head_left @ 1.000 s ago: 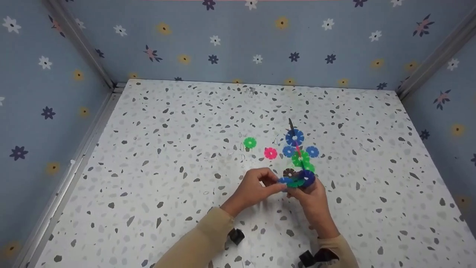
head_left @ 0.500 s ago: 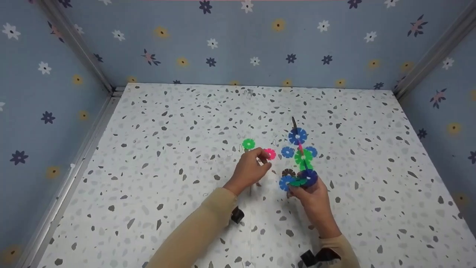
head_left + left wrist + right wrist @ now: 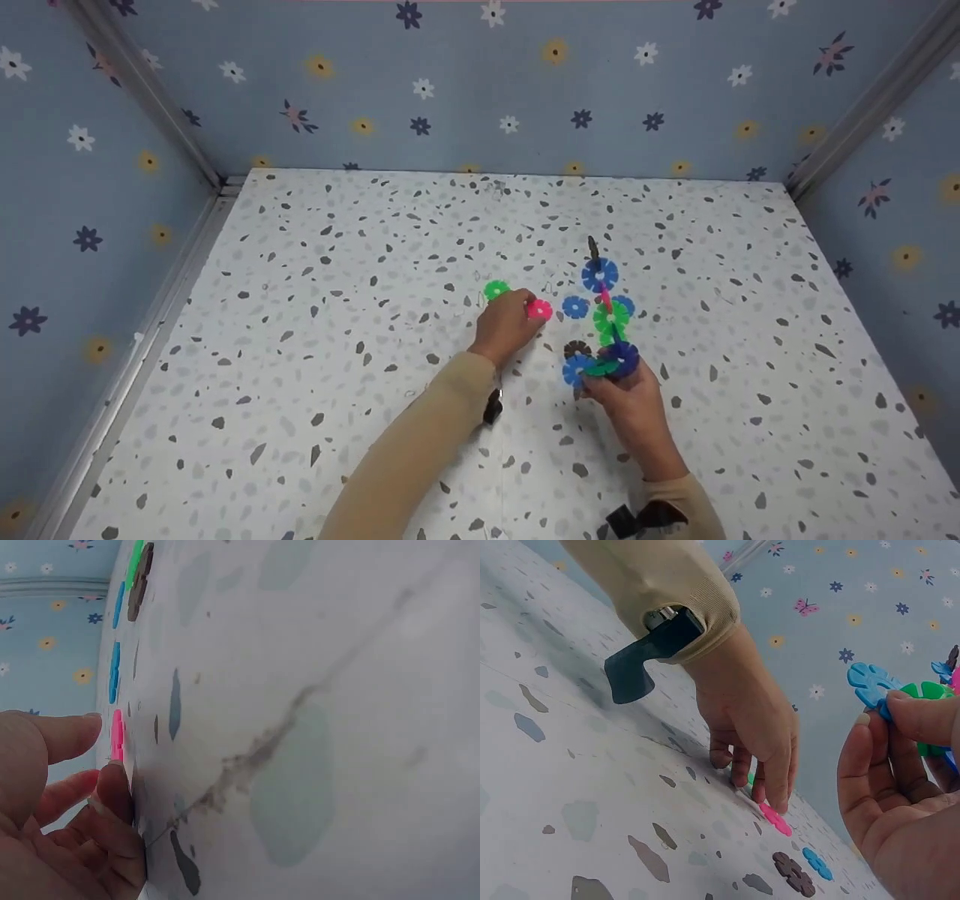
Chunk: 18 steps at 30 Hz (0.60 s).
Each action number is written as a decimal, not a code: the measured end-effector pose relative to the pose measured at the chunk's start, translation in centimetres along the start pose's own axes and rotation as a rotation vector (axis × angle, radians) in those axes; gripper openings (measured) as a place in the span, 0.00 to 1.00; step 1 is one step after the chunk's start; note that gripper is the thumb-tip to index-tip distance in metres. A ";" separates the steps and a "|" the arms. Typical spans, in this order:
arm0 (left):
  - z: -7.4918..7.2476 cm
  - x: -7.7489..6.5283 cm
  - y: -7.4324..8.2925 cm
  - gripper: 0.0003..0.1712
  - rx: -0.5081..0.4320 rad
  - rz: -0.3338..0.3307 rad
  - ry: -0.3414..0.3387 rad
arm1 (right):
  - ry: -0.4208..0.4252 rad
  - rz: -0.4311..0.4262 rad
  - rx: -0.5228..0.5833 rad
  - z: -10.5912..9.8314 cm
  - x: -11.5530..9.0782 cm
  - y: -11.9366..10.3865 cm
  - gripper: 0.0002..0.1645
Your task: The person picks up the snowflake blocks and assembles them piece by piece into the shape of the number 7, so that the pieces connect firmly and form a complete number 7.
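My right hand (image 3: 630, 397) pinches the near end of a chain of slotted plastic snowflake discs, held above the table. Its light blue disc (image 3: 874, 684) sits by my thumb, joined to a teal-green disc (image 3: 602, 366) and a dark blue disc (image 3: 624, 360). Farther along are a green disc (image 3: 611, 318), a pink one, a blue disc (image 3: 600, 275) and a dark disc (image 3: 593, 249). My left hand (image 3: 508, 326) reaches over a loose pink disc (image 3: 775, 819) lying flat. The fingertips are at its edge, thumb and fingers apart in the left wrist view.
A loose green disc (image 3: 496, 290) lies just beyond my left hand. Two loose blue discs, one a left blue disc (image 3: 575, 307), and a brown disc (image 3: 577, 349) lie near the chain. Flower-patterned panels (image 3: 450, 82) border the speckled white table (image 3: 360, 247).
My left hand has let go of the chain's light blue disc and moved left and forward to the loose pink disc. The right hand still holds the chain in nearly the same place.
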<state>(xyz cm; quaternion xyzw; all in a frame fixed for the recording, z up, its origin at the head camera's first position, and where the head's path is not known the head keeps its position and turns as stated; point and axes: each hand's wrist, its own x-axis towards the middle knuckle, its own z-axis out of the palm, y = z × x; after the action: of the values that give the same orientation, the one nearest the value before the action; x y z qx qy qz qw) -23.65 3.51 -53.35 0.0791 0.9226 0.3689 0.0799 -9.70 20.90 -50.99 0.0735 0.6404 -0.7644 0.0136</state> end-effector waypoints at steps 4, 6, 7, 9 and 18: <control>0.3 0.4 0.1 0.21 0.016 0.019 0.023 | 0.005 0.033 0.009 0.0 0.0 -0.1 0.29; 0.4 0.5 0.1 0.20 0.031 0.022 0.032 | 0.004 0.044 0.026 0.0 0.0 -0.2 0.30; 0.5 0.5 0.1 0.19 0.038 0.023 0.036 | 0.004 0.048 0.033 0.0 0.0 -0.2 0.30; 0.5 0.4 0.1 0.18 0.053 0.022 0.037 | 0.004 0.046 0.062 0.1 0.0 -0.3 0.30; 0.1 0.1 0.2 0.16 0.084 -0.003 0.002 | 0.022 0.050 0.086 0.1 0.1 -0.6 0.27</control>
<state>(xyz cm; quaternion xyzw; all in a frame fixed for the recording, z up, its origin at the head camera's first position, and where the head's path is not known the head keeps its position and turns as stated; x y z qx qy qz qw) -23.67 3.72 -53.32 0.0807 0.9375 0.3299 0.0762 -9.90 20.87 -50.38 0.0984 0.6049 -0.7899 0.0226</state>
